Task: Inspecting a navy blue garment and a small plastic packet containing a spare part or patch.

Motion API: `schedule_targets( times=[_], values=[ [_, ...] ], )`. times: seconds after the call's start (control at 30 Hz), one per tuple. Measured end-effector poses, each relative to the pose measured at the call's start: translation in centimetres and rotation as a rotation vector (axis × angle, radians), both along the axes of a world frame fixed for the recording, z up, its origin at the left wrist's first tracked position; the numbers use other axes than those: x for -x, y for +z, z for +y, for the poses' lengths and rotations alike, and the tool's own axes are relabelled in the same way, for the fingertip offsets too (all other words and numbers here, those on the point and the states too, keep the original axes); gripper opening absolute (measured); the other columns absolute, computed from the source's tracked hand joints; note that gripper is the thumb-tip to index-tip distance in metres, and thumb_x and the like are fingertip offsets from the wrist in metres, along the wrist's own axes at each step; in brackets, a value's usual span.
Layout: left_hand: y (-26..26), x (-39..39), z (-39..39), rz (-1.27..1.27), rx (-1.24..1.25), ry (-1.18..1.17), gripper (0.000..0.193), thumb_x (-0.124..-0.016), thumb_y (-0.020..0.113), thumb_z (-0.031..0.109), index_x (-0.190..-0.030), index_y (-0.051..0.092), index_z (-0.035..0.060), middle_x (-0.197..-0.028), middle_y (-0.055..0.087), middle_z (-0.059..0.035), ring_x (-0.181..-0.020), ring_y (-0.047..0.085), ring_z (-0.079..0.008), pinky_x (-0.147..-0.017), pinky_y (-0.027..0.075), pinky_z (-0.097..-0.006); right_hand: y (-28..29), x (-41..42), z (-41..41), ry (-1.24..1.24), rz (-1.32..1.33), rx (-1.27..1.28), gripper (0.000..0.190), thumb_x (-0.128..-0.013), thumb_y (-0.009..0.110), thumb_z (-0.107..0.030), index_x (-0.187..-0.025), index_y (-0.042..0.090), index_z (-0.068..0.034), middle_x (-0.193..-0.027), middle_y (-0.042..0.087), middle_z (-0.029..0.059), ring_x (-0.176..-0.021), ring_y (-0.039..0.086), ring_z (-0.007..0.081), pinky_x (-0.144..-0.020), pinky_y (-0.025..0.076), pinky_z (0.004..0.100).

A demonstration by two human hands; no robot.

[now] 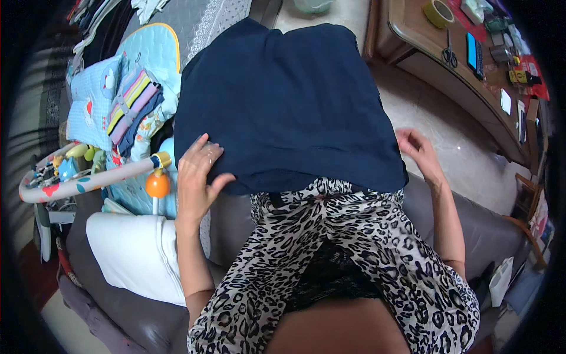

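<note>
A navy-blue cloth (283, 97), probably a garment, lies spread over my lap and hangs past my knees. My left hand (199, 170) rests at its left edge, thumb spread away from the fingers. At the opposite edge is my right hand (416, 150), its fingers bent close to the fabric; whether they pinch it cannot be made out. The near border of the cloth overlaps the hem of my leopard-print top (283, 239).
I sit on a dark leather sofa (477, 221). To the left are a folded white cloth (132, 252), a toy arch (93, 183), and folded striped clothes (130, 104). Scissors (449, 56), a tape roll (437, 13) and a phone (474, 51) lie on the wooden table (415, 37).
</note>
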State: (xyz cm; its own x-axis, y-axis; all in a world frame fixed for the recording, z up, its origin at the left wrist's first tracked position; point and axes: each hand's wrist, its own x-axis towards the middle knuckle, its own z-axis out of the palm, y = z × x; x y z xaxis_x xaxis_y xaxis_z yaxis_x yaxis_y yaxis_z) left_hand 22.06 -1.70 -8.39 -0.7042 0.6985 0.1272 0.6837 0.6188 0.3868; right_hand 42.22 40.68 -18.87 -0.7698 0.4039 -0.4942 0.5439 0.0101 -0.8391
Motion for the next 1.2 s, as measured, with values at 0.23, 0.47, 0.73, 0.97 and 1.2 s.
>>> schedule_targets(
  times=[0.23,0.47,0.73,0.97,1.2],
  values=[
    [1.6,1.5,-0.5,0.168,-0.289,0.128,0.027,-0.072,0.065,-0.01,-0.095,0.071,0.0028,-0.108,0.071,-0.0118,-0.111,0.064,-0.0274,-0.096,0.046,-0.0367,2.7,1.5,3.5,0.006,0.341,-0.044,0.011,-0.089,0.073,-0.017,-0.084,0.066,-0.01,-0.08,0.058,-0.0086,-0.074,0.05,0.0014,-0.067,0.04,0.0183],
    [5.1,11.2,4.0,0.423,-0.233,0.26,0.023,-0.088,0.068,0.01,-0.108,0.069,-0.0008,-0.114,0.069,-0.0191,-0.105,0.067,-0.0327,-0.094,0.049,-0.0372,4.5,13.7,9.4,-0.362,0.626,0.866,0.034,-0.096,0.064,-0.026,-0.115,0.065,0.003,-0.116,0.069,0.0155,-0.104,0.067,0.0239,-0.097,0.052,0.0356],
    [-2.4,3.2,7.9,0.59,-0.226,0.392,0.028,-0.075,0.084,0.022,-0.093,0.07,0.0047,-0.093,0.069,-0.01,-0.091,0.064,-0.0286,-0.085,0.046,-0.0388,-3.8,13.2,3.4,-0.191,0.322,0.844,0.051,-0.093,0.057,-0.058,-0.103,0.07,-0.009,-0.098,0.073,0.0046,-0.092,0.065,0.0168,-0.089,0.047,0.0343],
    [-3.1,-2.9,8.0,-0.024,0.142,0.647,0.041,-0.075,0.085,0.033,-0.071,0.066,-0.0033,-0.062,0.061,-0.0113,-0.058,0.058,-0.0251,-0.06,0.046,-0.037,-1.8,10.0,0.7,-0.236,-0.069,0.223,0.047,-0.087,0.066,-0.055,-0.093,0.069,-0.009,-0.073,0.067,0.0002,-0.055,0.058,0.0086,-0.052,0.041,0.0234],
    [1.1,-0.8,6.8,-0.137,-0.598,0.573,0.021,-0.085,0.077,0.009,-0.084,0.057,0.0022,-0.084,0.058,0.0005,-0.075,0.049,-0.0087,-0.07,0.042,-0.0249,-0.2,10.2,0.5,-0.367,0.563,0.787,0.032,-0.101,0.054,-0.022,-0.123,0.059,0.001,-0.122,0.066,0.0122,-0.108,0.064,0.0195,-0.098,0.05,0.0363]
  ],
)
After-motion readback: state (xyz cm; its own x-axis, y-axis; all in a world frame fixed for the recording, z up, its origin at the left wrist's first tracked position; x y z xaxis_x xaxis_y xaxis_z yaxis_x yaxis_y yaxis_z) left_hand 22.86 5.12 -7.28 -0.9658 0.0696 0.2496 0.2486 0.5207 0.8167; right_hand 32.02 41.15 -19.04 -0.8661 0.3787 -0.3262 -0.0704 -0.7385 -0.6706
